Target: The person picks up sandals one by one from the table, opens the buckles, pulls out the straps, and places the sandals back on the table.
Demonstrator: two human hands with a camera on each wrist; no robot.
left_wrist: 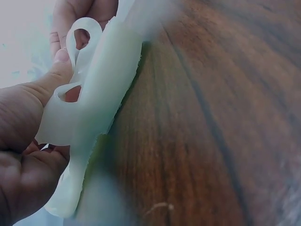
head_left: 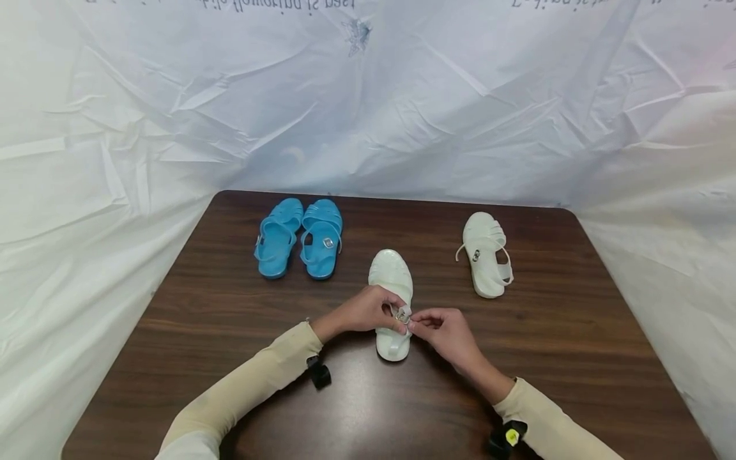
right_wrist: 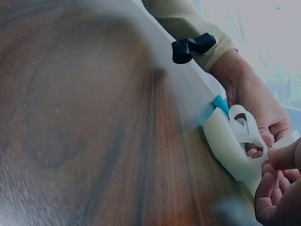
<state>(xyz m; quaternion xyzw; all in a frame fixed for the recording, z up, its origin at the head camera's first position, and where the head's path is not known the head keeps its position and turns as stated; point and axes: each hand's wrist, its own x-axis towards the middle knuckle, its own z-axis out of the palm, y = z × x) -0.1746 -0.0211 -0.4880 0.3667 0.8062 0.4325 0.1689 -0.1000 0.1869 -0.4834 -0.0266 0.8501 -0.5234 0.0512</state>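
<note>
A white sandal (head_left: 390, 267) lies sole-down near the middle of the table, toe pointing away from me. From its left side my left hand (head_left: 365, 310) reaches across and grips the ankle strap around the silver buckle (head_left: 402, 315). My right hand (head_left: 450, 333), on the other side, pinches the strap at the buckle between thumb and fingers. Both hands' fingertips meet there and partly cover the buckle. In the left wrist view, the sandal's sole edge (left_wrist: 101, 89) and looped side straps show; the right wrist view shows thumb and fingers close together on the strap.
Another white sandal (head_left: 486, 262) lies at the back right, its strap end sticking out to the left. A pair of blue sandals, left one (head_left: 276, 246) and right one (head_left: 322, 249), sits at the back left. White sheeting (head_left: 356, 121) hangs behind the brown wooden table (head_left: 563, 306).
</note>
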